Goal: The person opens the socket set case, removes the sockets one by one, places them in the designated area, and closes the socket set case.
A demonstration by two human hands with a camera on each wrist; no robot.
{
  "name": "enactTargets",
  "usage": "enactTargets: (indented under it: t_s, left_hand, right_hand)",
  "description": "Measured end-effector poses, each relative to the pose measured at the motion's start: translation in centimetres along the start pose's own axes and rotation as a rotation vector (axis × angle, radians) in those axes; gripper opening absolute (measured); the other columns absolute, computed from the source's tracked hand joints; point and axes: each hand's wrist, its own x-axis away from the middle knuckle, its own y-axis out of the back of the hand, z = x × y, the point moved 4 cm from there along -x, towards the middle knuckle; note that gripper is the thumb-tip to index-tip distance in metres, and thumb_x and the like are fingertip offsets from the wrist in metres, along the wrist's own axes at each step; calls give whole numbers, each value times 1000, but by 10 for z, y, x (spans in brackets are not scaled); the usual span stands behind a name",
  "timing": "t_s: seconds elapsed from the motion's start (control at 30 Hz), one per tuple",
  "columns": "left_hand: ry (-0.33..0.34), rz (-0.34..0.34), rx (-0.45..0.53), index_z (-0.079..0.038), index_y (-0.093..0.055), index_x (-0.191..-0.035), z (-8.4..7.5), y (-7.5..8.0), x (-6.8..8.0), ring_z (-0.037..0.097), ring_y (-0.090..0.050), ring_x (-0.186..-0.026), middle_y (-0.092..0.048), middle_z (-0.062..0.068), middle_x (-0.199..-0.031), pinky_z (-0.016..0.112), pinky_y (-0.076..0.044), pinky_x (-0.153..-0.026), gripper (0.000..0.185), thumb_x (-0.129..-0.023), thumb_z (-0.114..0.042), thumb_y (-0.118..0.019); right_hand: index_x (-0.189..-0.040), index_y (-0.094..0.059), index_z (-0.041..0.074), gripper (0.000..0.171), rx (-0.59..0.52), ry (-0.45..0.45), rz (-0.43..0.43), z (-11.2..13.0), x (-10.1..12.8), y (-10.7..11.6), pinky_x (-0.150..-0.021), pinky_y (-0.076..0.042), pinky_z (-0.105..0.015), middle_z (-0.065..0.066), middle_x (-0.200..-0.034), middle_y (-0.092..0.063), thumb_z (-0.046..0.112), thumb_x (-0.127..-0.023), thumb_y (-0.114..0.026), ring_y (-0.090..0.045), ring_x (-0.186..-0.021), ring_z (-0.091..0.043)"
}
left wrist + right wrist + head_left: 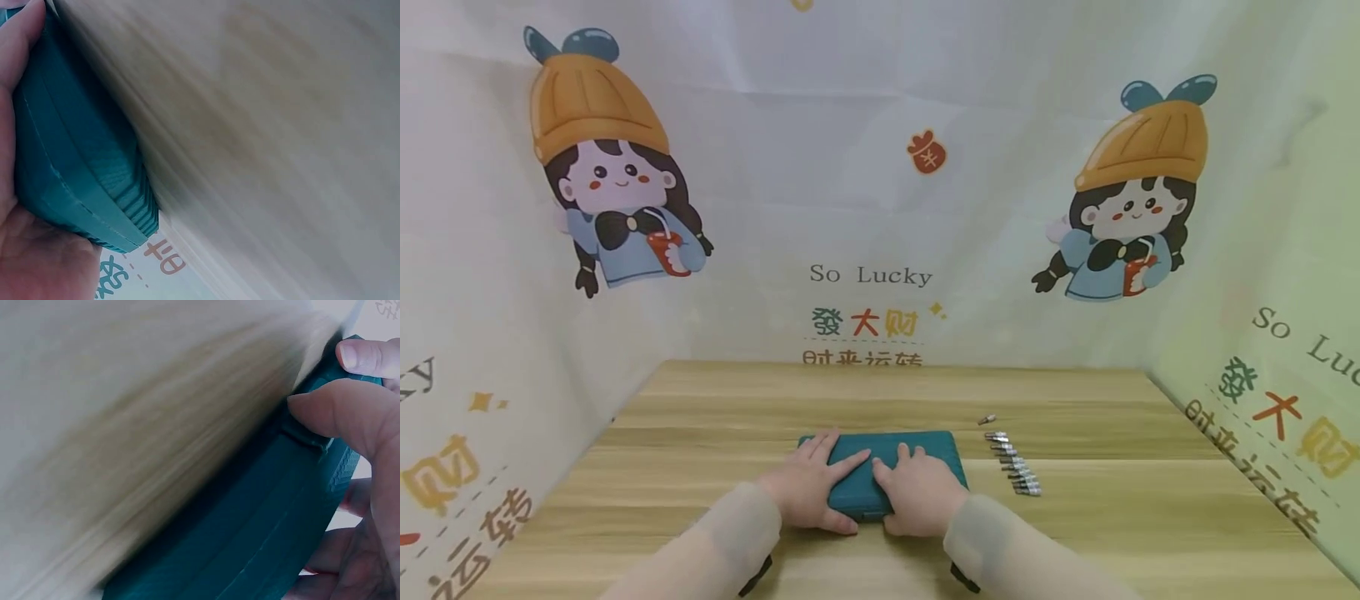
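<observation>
A closed teal plastic case [859,493] with ribbed ends lies flat on the wooden table. Across the left part of its lid my left hand [805,492] rests with straight, spread fingers, the thumb down by the front edge. In the left wrist view the palm lies along the case's ribbed corner. My right hand [921,492] grips the right part, fingers bent over the lid. Its thumb [340,412] presses on a latch [309,435] on the front side, as the right wrist view shows. What the case contains is hidden.
Right of the case, several small metal bits [1017,465] lie in a slanting row on the table [1090,500]. A single bit [987,419] sits apart, farther back. Printed cloth [865,225] hangs behind the table and along both sides.
</observation>
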Motion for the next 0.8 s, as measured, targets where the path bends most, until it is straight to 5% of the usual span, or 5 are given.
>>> enactTargets:
  t_s: [0.3, 0.63, 0.8]
  left_hand:
    - [12, -8, -23, -33, -28, -152, 1, 8, -7, 40, -13, -144, -13, 21, -157, 56, -20, -111, 93, -75, -66, -69]
    - [33, 30, -29, -37, -25, -153, 9, 11, -10, 37, -11, -145, -11, 18, -158, 55, -21, -111, 95, -74, -69, -67]
    - [23, 55, 15, -32, -22, -154, 13, 11, -5, 37, -7, -145, -7, 17, -160, 55, -14, -113, 100, -73, -71, -66]
  right_hand:
    - [-144, -47, 24, 72, -46, 1, -12, -16, 5, 11, -94, -47, -46, -18, -140, -50, 60, -85, -62, -52, -124, -35]
    - [-146, -43, 24, 71, -47, -18, 3, -16, 6, 10, -97, -45, -45, -13, -146, -44, 61, -87, -58, -46, -130, -34]
    - [-149, -39, 23, 73, -165, 7, -9, -22, 14, 13, -104, -37, -49, -10, -150, -39, 62, -89, -55, -38, -136, -34]
